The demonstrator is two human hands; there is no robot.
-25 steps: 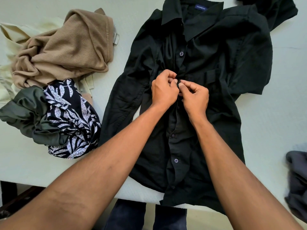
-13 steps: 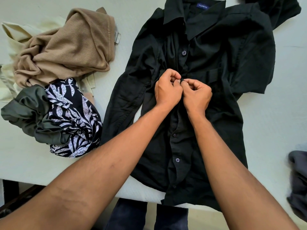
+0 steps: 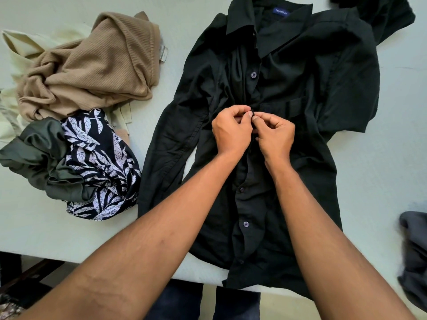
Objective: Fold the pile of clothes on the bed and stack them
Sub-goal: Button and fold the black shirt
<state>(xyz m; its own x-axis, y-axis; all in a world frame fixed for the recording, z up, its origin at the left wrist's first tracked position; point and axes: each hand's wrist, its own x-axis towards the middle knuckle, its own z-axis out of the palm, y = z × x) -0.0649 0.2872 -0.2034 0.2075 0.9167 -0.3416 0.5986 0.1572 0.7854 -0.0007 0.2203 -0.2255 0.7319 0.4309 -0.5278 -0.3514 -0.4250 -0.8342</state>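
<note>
A black button-up shirt (image 3: 318, 84) lies face up on the pale bed (image 3: 69, 232), collar at the far side, hem hanging over the near edge. My left hand (image 3: 231, 132) and my right hand (image 3: 275, 135) meet at the middle of its front placket. Both pinch the placket fabric around a button, fingers curled. At the left lies a pile of unfolded clothes: a tan ribbed top (image 3: 92, 65), a cream garment (image 3: 25, 47), an olive green piece (image 3: 39, 158) and a black-and-white leaf print piece (image 3: 101, 167).
A dark grey garment (image 3: 413, 255) lies at the bed's right edge. The bed's near edge (image 3: 46, 252) runs along the bottom, with my dark trousers (image 3: 184, 303) and the floor below it. Bare sheet shows right of the shirt.
Both hands stayed at the mid placket, with small finger shifts around the button. The shirt and the pile have not moved.
</note>
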